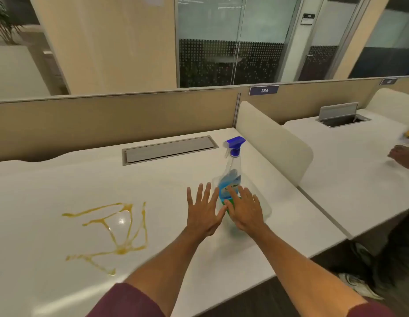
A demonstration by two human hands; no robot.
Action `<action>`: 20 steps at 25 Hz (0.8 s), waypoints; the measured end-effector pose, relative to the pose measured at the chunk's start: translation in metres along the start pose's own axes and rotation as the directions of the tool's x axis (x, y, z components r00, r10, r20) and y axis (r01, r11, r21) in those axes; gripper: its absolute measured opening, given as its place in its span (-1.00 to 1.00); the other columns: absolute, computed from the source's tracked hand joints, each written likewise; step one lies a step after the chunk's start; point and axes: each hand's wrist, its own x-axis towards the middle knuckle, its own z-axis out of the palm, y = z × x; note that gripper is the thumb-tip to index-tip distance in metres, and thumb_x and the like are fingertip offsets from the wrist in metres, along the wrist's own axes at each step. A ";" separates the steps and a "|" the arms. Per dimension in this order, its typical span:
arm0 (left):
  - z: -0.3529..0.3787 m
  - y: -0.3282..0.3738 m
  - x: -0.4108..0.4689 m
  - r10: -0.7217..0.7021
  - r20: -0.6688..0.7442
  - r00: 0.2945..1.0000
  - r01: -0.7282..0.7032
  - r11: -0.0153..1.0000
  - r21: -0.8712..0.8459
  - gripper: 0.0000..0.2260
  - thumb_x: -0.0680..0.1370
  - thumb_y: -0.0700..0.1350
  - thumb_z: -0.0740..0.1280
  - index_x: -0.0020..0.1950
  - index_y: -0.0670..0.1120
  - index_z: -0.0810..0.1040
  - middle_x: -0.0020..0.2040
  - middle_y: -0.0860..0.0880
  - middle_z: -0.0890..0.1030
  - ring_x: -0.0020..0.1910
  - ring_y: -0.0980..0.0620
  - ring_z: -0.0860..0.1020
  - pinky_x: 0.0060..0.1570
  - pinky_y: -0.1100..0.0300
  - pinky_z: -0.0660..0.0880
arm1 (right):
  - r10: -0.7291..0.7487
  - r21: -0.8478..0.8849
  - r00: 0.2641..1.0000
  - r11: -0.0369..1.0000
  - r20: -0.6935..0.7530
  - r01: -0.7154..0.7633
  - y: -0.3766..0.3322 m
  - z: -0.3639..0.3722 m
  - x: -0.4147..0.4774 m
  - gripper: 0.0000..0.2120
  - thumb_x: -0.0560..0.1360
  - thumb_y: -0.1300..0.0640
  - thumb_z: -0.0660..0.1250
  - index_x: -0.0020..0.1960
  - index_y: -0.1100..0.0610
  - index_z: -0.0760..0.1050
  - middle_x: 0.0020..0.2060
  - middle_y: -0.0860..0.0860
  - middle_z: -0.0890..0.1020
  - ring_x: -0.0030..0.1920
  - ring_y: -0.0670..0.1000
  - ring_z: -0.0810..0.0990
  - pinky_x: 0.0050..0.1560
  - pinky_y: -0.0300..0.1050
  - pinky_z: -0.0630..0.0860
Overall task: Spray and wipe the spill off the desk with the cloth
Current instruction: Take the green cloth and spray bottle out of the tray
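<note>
Nothing is done yet: the yellow spill (pixel 112 232) sits on the desk (pixel 50 191), left of the bottle (pixel 232 179). Left hand (pixel 202 211) and right hand (pixel 244 210) are spread wide, holding nothing; no cloth shows

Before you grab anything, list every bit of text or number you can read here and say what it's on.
"384": white digits on the blue tag on the beige partition.
Label on the clear spray bottle with blue trigger: blurred, unreadable.
Second blue tag farther right: unreadable.
Wall sign by the glass door: too small.
</note>
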 end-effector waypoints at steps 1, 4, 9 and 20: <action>0.003 0.010 0.005 0.008 0.011 1.000 -0.009 1.000 0.007 -0.39 0.58 0.32 -0.17 0.58 0.09 -0.11 0.61 -0.05 -0.07 0.58 -0.11 -0.15 0.38 -0.22 -0.49 | 0.008 0.008 1.000 1.000 0.026 -0.008 0.009 0.000 0.005 -0.46 0.63 -0.18 -0.09 0.57 -0.06 -0.02 0.57 0.09 0.10 0.55 0.16 0.06 0.53 0.17 0.00; 0.013 0.027 0.019 0.025 0.064 0.998 -0.026 0.999 0.022 -0.42 0.60 0.27 -0.14 0.59 0.08 -0.05 0.61 -0.05 -0.05 0.58 -0.12 -0.13 0.37 -0.24 -0.48 | 0.002 0.033 0.993 0.999 0.117 -0.006 0.031 0.007 0.021 -0.46 0.63 -0.17 -0.02 0.56 -0.02 0.06 0.53 0.10 0.21 0.51 0.17 0.18 0.49 0.16 0.18; 0.023 0.035 0.031 0.054 0.142 0.988 -0.051 0.998 -0.027 -0.55 0.64 0.15 -0.06 0.52 0.09 0.23 0.60 -0.03 0.08 0.59 -0.06 -0.08 0.35 -0.21 -0.49 | -0.061 0.093 0.967 0.995 0.247 0.039 0.044 0.018 0.041 -0.49 0.55 -0.21 0.20 0.40 0.03 0.33 0.28 0.07 0.53 0.24 0.11 0.52 0.26 0.05 0.48; 0.019 0.026 0.048 0.035 0.134 0.990 0.022 0.918 -0.397 -0.71 0.61 -0.11 0.21 0.34 -0.01 0.45 0.32 -0.01 0.55 0.34 0.01 0.44 0.51 -0.07 -0.18 | -0.070 0.160 0.984 0.986 0.161 0.044 0.057 0.017 0.058 -0.71 0.59 0.07 0.21 0.28 0.13 0.46 0.14 0.11 0.63 0.08 0.13 0.61 0.11 -0.02 0.53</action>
